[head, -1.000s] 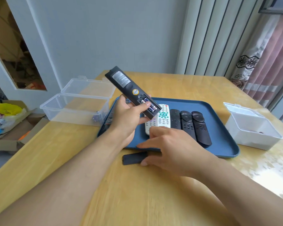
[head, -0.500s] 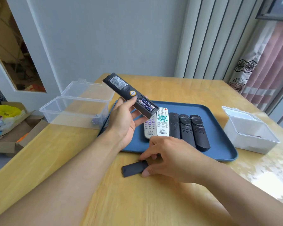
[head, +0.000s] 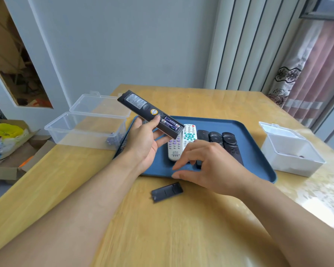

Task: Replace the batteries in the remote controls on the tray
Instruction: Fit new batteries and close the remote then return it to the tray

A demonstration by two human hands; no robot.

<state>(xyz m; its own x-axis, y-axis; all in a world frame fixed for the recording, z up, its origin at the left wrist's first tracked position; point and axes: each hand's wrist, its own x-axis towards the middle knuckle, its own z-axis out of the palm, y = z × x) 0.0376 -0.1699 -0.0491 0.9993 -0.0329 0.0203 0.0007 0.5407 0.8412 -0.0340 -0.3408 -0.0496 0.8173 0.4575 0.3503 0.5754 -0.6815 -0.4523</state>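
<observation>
Nearest on the wooden counter (head: 162, 228) a black battery cover (head: 167, 192) is lying loose, touched by nothing. Just past it the right hand (head: 206, 166) is hovering over the blue tray's (head: 258, 151) front edge, fingers relaxed, nothing held. The left hand (head: 143, 143) has its grip wrapped round a black remote (head: 143, 110), held up back-side-up, two batteries (head: 171, 124) seen in the open compartment. Two white remotes (head: 181, 143) and three black ones (head: 220, 139) are lined up on the tray. A clear box (head: 81, 130) sits left, a white box (head: 293, 153) right.
</observation>
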